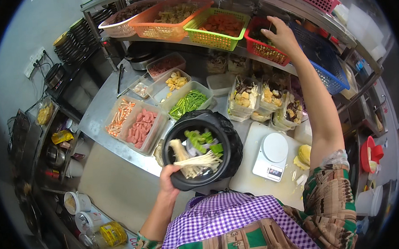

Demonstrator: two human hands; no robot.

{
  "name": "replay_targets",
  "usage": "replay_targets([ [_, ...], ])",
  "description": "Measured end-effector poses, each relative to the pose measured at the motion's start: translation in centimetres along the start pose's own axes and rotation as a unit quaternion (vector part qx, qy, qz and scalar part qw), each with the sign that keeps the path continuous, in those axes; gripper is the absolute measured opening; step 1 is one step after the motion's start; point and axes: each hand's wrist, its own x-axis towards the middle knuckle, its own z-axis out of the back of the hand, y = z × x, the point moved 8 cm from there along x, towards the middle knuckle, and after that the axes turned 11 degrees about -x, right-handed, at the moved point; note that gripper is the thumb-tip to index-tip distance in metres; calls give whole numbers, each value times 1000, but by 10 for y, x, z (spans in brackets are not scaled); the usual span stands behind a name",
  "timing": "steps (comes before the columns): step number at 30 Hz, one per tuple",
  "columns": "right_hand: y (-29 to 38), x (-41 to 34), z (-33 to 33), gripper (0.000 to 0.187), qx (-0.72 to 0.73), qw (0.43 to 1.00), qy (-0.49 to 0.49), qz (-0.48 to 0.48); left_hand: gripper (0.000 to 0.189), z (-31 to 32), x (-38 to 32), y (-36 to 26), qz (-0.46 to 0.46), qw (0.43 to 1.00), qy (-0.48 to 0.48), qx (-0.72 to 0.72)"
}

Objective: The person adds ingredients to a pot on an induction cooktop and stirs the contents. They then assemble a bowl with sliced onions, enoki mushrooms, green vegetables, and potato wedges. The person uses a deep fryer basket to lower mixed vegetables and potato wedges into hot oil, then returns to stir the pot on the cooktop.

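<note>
My left hand (169, 179) grips the near-left rim of a black round pot (224, 172), holding it in front of my apron. Inside the pot are enoki mushrooms (196, 161), green pepper pieces (200, 141) and pale purple slices that look like onion. Up at the shelf, my right hand (279, 34) reaches over a red plastic basket (267, 52). Its thumb and fingers are apart, and I see nothing plainly held between them. Dark green leaves show in that basket, partly hidden by the hand.
On the steel table stand tubs of crab sticks (120, 117), sliced sausage (142, 128) and cut green beans (189, 104). Boxes of mixed vegetables (244, 96) are stacked farther right. A white kitchen scale (271, 156) rests on a cutting board (251, 186). Along the shelf are green (219, 27) and blue baskets (330, 73).
</note>
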Motion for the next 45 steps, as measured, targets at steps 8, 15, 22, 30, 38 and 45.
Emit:
replay_targets([
  [8, 88, -197, -16, 12, 278, 931, 230, -53, 45, 146, -75, -113, -139, 975, -173, 33],
  [15, 159, -326, -90, 7, 513, 757, 357, -190, 46, 169, -121, -148, -240, 947, -214, -25],
  [22, 184, -296, -81, 8, 612, 702, 329, -156, 47, 160, -161, -144, -292, 929, -221, -62],
  [30, 236, -287, -98, 22, 377, 854, 343, 105, 39, 181, -184, -156, -297, 915, -268, -51],
  [38, 429, -167, -115, 27, 453, 810, 276, 249, 41, 221, -127, -242, -271, 928, -249, -63],
  [45, 631, -142, -298, 60, 197, 815, 423, 343, 44, 296, -41, -380, -207, 952, -226, 3],
])
